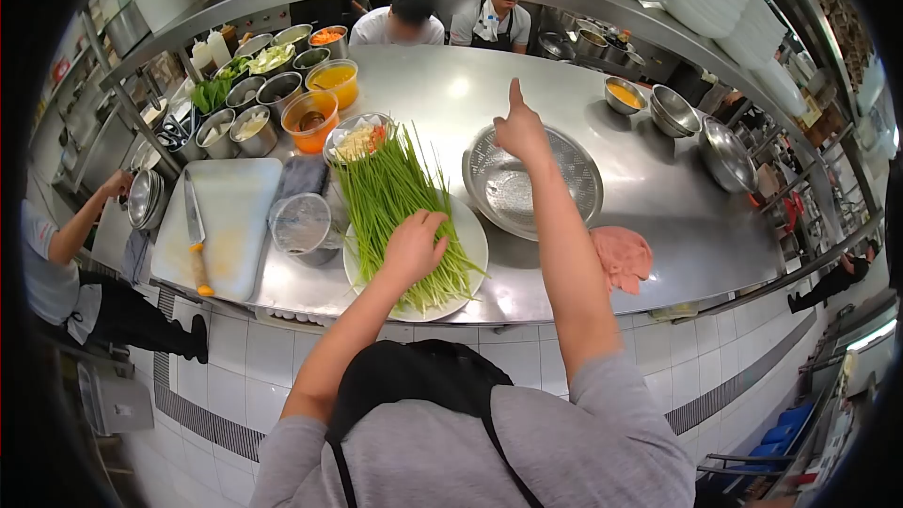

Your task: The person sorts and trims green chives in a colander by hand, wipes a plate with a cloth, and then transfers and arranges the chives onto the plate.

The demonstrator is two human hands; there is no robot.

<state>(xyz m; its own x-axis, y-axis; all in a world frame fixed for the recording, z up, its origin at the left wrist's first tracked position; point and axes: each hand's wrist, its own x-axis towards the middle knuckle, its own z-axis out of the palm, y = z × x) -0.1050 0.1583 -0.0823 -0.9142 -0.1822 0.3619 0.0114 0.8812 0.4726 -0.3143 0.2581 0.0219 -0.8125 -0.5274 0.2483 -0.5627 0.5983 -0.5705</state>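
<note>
My left hand (415,246) rests on a big bunch of long green chives (388,198), its thumb and fingers apart. Beneath the chives is a white plate (474,243), and their tips reach over a bowl of chopped pale and orange food (360,142). My right hand (522,128) points forward with the index finger stretched out, and no object shows in it. Under that hand and forearm sits a perforated metal colander (578,169). A flat pink piece, possibly a cloth or sliced meat (623,259), lies by my right forearm.
At left, a knife (194,226) lies on a white cutting board (169,249), beside a clear container (301,224). Several ingredient tubs, including an orange one (310,119), stand behind. Metal bowls (674,111) sit at right. Co-workers (400,23) are across the counter and at left.
</note>
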